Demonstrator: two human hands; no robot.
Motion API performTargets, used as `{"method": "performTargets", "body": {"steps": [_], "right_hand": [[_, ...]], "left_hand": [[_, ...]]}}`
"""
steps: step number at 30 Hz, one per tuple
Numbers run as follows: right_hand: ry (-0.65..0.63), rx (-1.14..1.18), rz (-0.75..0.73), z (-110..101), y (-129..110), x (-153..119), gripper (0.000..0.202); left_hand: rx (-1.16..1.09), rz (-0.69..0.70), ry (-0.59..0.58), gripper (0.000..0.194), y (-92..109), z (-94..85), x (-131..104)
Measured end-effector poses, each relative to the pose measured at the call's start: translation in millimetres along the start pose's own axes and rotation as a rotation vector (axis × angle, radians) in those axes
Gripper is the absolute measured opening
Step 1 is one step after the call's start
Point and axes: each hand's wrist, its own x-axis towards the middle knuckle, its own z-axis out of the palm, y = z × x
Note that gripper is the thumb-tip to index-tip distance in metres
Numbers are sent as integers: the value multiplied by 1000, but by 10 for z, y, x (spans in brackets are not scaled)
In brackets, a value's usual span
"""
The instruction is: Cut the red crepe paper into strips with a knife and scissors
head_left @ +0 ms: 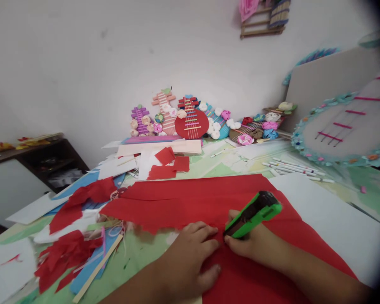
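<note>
A large red sheet, paper or thin cloth, lies across the table with a ragged near edge on its left part. My left hand rests on that sheet, fingers apart and pressing down, holding nothing. Just right of it, my right hand is closed around a green and black box cutter. The cutter leans, its lower end at the red surface near my left fingertips. Whether a blade is out, I cannot make out.
Torn red scraps, a thin wooden strip and white paper lie left. Small decorated instrument models stand along the wall. White pens lie at right, near a large pale instrument-shaped board. White card sits beside the red sheet.
</note>
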Motion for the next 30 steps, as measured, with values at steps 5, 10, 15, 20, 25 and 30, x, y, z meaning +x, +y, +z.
{"method": "performTargets", "body": {"steps": [5, 10, 15, 20, 25, 30], "right_hand": [[-15, -2, -15, 10, -65, -9, 19], [-27, -1, -2, 7, -91, -9, 21], [-37, 12, -11, 2, -81, -2, 21], [-36, 17, -4, 5, -42, -17, 19], [-46, 49, -10, -23, -46, -23, 18], [-43, 52, -12, -57, -32, -25, 16]], "left_hand": [[31, 21, 15, 32, 19, -15, 30], [16, 23, 12, 33, 28, -20, 44], [23, 15, 3, 35, 16, -20, 47], [9, 29, 1, 35, 9, -9, 32], [5, 31, 15, 35, -13, 11, 10], [19, 37, -2, 35, -45, 26, 7]]}}
